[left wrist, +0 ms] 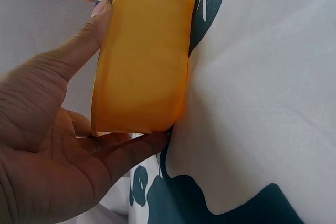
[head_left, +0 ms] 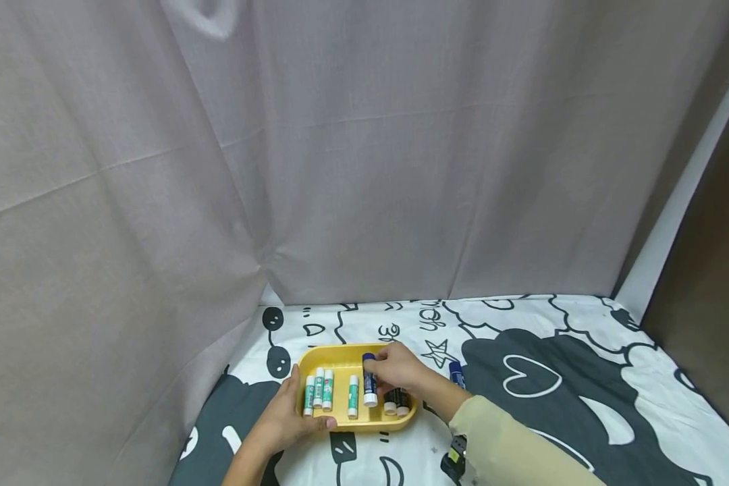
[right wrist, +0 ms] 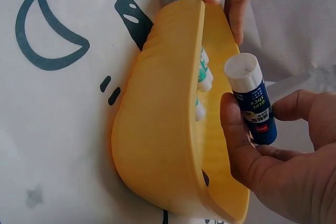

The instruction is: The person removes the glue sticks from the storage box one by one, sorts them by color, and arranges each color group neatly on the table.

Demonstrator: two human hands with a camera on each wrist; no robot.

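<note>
My right hand (head_left: 401, 372) pinches a dark blue glue stick (right wrist: 253, 100) with a white end, holding it over the yellow tray (head_left: 340, 358). In the right wrist view, thumb and fingers press on opposite sides of its barrel. At the tray's left end, my left hand (head_left: 287, 415) grips the rim; its thumb lies along the near side. Three green-and-white glue sticks (head_left: 328, 391) lie together on the left of the tray. A single green-and-white glue stick (head_left: 353, 397) lies near the middle. Two black-and-white sticks (head_left: 396, 403) lie at the right, partly hidden by my right hand.
Another blue stick (head_left: 457, 374) lies on the patterned cloth (head_left: 425, 442) to the right of the tray, behind my right forearm. A small dark device (head_left: 454, 460) shows beside the right sleeve. A grey curtain (head_left: 364, 202) hangs behind the cloth.
</note>
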